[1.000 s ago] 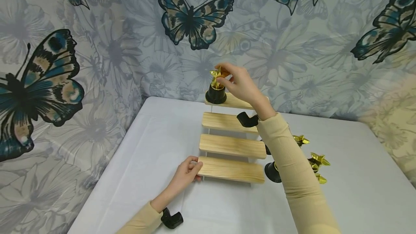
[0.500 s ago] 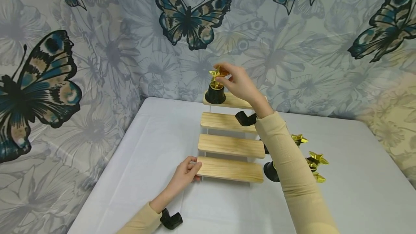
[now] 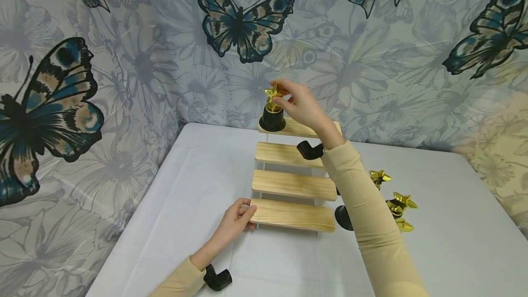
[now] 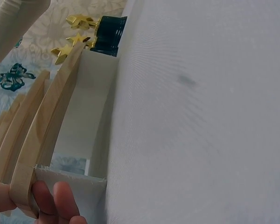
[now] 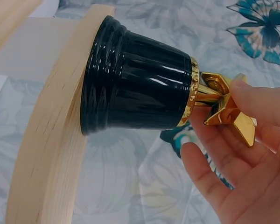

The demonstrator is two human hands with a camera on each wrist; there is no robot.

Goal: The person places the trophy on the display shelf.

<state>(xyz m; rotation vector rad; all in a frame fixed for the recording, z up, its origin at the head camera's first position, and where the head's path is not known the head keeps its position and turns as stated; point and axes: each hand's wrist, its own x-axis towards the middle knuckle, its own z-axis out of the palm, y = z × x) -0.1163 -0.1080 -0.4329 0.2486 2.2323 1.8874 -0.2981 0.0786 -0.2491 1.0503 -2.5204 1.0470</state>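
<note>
A small trophy (image 3: 272, 118) with a gold star and a black base stands upright at the left end of the top step of a wooden stepped stand (image 3: 293, 217). Its star is pinched between the thumb and fingers of my right hand (image 3: 303, 107). In the right wrist view the trophy's black base (image 5: 140, 81) meets the wooden board (image 5: 51, 126). My left hand (image 3: 235, 219) grips the left end of the lowest step, thumb on top; in the left wrist view its fingers (image 4: 65, 200) curl under that board (image 4: 46, 116).
More star trophies (image 3: 400, 205) lie on the white-covered table (image 3: 194, 173) to the right of the stand, partly hidden by my right sleeve (image 3: 371, 214). A butterfly-patterned cloth (image 3: 247, 26) hangs behind the table.
The trophy and my right hand have shifted very slightly left along the top step. My left hand keeps its hold on the lowest step.
</note>
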